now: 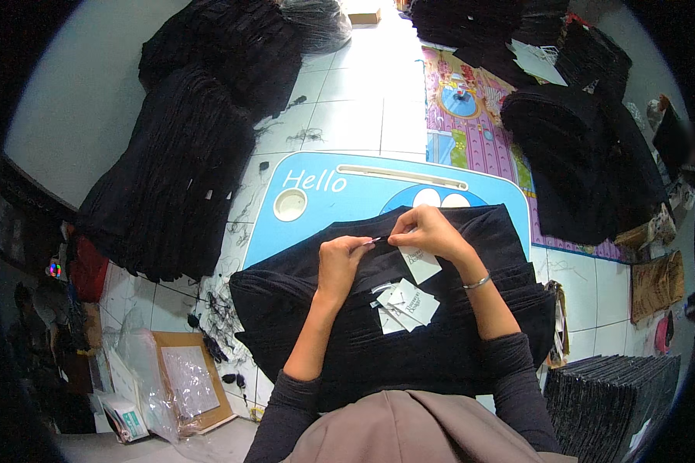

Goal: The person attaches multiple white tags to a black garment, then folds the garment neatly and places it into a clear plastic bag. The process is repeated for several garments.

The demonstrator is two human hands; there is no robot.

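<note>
Black garments (440, 361) lie stacked on a low blue table in front of me. Over the far part of the stack, my left hand (340, 264) is closed, thumb and finger pinching a small white label (376, 240) at the garment's edge. Just to its right, my right hand (432, 231) is also closed in a pinch, with a white hang tag (420, 265) hanging under its fingers. Any string or fastener between the fingertips is too small to make out. Several more white hang tags (413, 305) lie fanned out on the black cloth nearer to me.
The blue table (316, 202) has a round cup recess and a long groove. Tall black garment piles stand at left (170, 170) and right (571, 162). A patterned mat (479, 116) covers floor at far right. A cardboard piece (197, 378) and plastic wrap lie lower left; thread scraps litter the tiles.
</note>
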